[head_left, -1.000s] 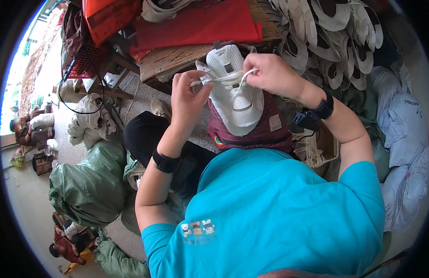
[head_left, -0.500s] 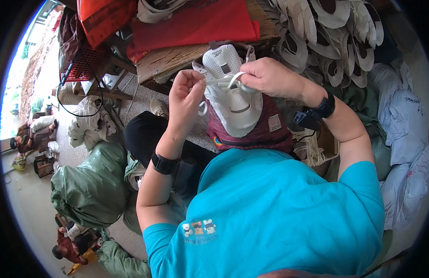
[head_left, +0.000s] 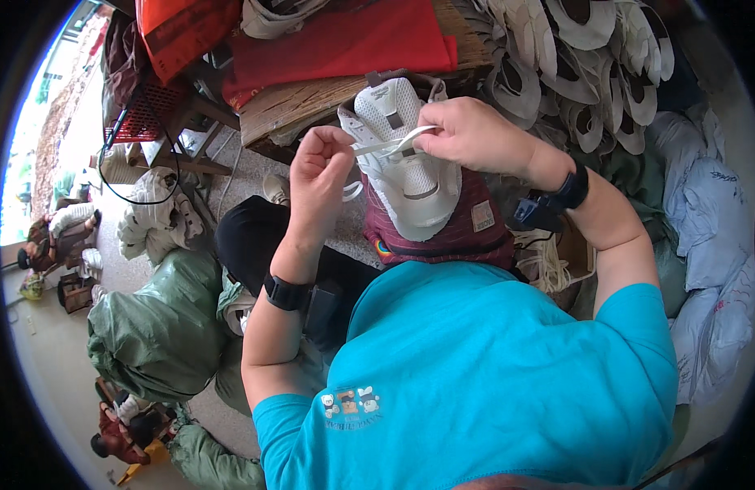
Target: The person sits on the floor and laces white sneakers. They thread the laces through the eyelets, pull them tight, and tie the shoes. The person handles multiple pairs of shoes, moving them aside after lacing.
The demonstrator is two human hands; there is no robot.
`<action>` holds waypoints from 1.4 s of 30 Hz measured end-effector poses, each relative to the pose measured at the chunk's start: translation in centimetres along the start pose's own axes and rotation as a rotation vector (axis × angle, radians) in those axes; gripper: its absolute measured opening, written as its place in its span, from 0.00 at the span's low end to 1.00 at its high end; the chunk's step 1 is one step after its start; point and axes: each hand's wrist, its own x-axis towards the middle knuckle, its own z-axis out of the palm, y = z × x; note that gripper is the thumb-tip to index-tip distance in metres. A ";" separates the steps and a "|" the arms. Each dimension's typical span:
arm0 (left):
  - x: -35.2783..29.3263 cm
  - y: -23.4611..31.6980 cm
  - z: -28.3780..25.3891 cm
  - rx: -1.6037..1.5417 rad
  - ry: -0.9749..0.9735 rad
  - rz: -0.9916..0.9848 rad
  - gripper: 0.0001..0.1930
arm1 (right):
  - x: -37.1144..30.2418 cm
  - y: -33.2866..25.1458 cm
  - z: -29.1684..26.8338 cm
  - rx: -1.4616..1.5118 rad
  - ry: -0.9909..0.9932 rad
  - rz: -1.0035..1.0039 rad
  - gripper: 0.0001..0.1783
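Observation:
A white shoe upper (head_left: 406,175) with a mesh tongue rests over a maroon striped cloth on my lap, its toe end toward me. Across it runs a flat white shoelace (head_left: 381,148), drawn between my two hands. My left hand (head_left: 322,163) is closed on the lace at the upper's left side, and a loop of lace hangs below its fingers. On the other side my right hand (head_left: 467,135) pinches the lace, which bends into a small loop by its fingertips. The fingers partly cover the upper's right edge.
A wooden bench (head_left: 288,110) with a red cloth (head_left: 337,49) stands just ahead. Many white shoe uppers (head_left: 590,73) hang at the far right. A box of laces (head_left: 549,261) sits by my right side. Green sacks (head_left: 161,327) lie at left; other people sit beyond.
My left hand has shifted slightly left, and my right hand slightly left and up. The lace between them now lies straighter across the upper.

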 end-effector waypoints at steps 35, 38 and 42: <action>-1.2 -1.0 1.4 0.069 0.160 -0.132 0.08 | -3.6 3.8 1.2 0.394 0.338 0.177 0.13; -1.1 -1.4 1.1 0.202 0.168 -0.163 0.08 | -3.3 3.5 0.5 0.453 0.351 0.189 0.13; -0.4 -1.5 1.5 0.268 0.142 -0.162 0.07 | -2.3 4.0 0.6 0.456 0.483 0.147 0.12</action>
